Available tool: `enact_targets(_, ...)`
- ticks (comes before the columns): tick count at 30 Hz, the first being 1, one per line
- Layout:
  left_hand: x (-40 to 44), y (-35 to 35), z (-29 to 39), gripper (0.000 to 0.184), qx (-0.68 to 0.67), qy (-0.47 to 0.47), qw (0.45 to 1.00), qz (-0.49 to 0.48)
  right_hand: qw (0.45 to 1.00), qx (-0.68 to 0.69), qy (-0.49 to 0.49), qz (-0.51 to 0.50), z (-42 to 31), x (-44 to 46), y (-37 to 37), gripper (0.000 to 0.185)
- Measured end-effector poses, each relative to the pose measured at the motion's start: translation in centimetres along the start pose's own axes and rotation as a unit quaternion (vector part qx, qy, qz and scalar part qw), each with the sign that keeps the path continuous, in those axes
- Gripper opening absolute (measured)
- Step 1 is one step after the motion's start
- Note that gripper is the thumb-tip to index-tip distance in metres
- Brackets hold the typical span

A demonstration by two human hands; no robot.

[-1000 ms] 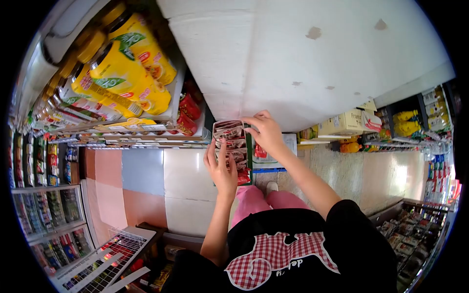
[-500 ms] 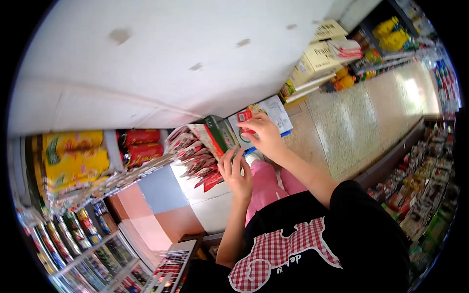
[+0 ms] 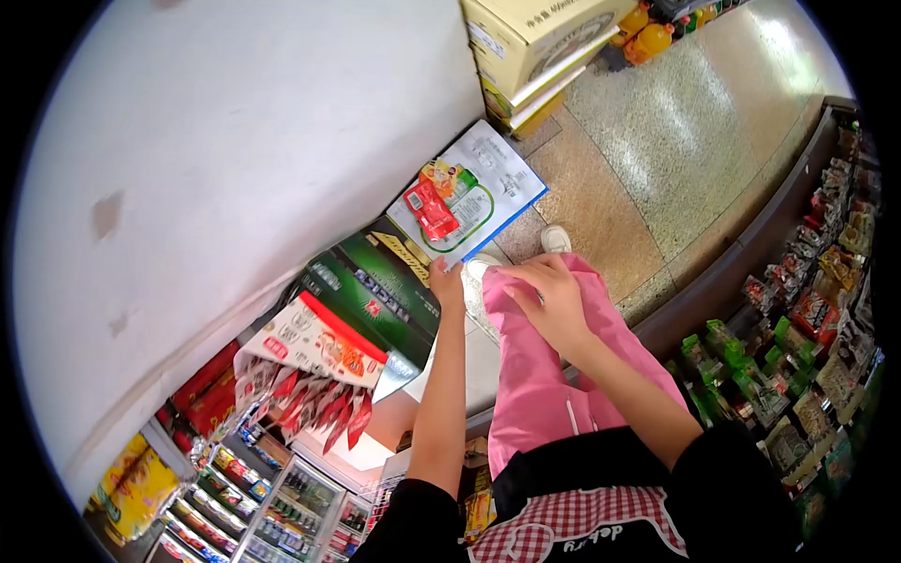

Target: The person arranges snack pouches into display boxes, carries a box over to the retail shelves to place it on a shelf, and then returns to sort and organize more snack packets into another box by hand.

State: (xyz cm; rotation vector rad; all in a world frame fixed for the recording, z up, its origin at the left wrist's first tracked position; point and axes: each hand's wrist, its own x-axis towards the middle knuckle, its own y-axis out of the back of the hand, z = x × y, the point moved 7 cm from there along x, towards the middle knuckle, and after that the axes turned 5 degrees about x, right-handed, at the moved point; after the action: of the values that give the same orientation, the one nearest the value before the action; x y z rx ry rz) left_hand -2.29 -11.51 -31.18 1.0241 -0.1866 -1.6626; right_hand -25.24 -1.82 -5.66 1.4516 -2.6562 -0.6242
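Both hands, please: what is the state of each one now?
Left hand: at the green box's edge; whether open or closed cannot be told.
Right hand: open, holding nothing visible, above the pink trousers.

This is a shop, seemingly a grocery; at lower left of a dark green printed cardboard carton (image 3: 371, 305), a white-and-red display box (image 3: 314, 338) is packed with red-and-white sachets (image 3: 324, 408); below the carton, pale-framed shelves (image 3: 293, 511) hold rows of packets; right of it, across the speckled tiled floor (image 3: 676, 159), a long dark-edged rack (image 3: 732, 281) displays small glossy packets (image 3: 817, 314); above it stand stacked cream cardboard boxes (image 3: 502, 47).
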Motion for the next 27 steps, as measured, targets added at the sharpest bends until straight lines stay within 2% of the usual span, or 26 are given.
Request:
enact_targets(2, 3.7, -2.5, -5.7, 0.055, -0.03, 0.074, 0.997, -0.004, 1.0, 0.016, -0.004, 0.024, 1.6, 0.1, 0.4, 0.033)
enact_targets(4, 6.4, -3.8, -8.7, 0.063, -0.055, 0.143, 0.988, -0.006, 0.999, 0.031, -0.012, 0.036, 3.0, 0.7, 0.5, 0.034)
enact_targets(7, 9.7, -4.9, -11.2, 0.062, -0.082, 0.166, 0.983, 0.013, 0.998, 0.046, -0.032, 0.039, 4.7, 1.4, 0.4, 0.035)
enact_targets(9, 12.3, -5.4, -12.7, 0.06, -0.077, 0.137, 0.986, 0.048, 0.997, 0.05, -0.039, 0.039, 5.9, 2.0, 0.2, 0.035)
enact_targets(13, 13.9, -5.7, -11.2, 0.053, -0.028, 0.136, 0.989, 0.049, 0.996, 0.055, -0.06, 0.034, 7.7, 2.6, -0.2, 0.035)
enact_targets(14, 15.6, -5.8, -12.7, 0.04, 0.0, 0.076, 0.993, 0.085, 0.996, 0.054, -0.065, 0.032, 8.1, 2.7, -0.3, 0.035)
enact_targets(17, 16.1, -6.0, -14.1, 0.026, 0.004, 0.184, 0.977, 0.11, 0.995, 0.053, -0.079, 0.029, 9.2, 2.4, -0.5, 0.035)
enact_targets(18, 16.4, -6.0, -14.3, 0.02, 0.034, 0.187, 0.976, 0.108, 0.995, 0.054, -0.084, 0.028, 9.5, 2.3, -0.5, 0.034)
enact_targets(21, 15.8, -6.4, -14.8, 0.016, -0.082, 0.224, 0.965, 0.108, 0.995, 0.052, -0.079, 0.022, 9.6, 2.0, -0.5, 0.035)
enact_targets(24, 14.2, -6.4, -14.2, 0.014, -0.098, 0.313, 0.945, 0.025, 0.996, 0.048, -0.075, 0.01, 9.2, 1.8, -0.4, 0.035)
enact_targets(27, 12.9, -6.3, -13.1, 0.02, -0.168, 0.333, 0.928, -0.013, 0.995, 0.055, -0.077, 0.01, 8.4, 1.5, -0.3, 0.036)
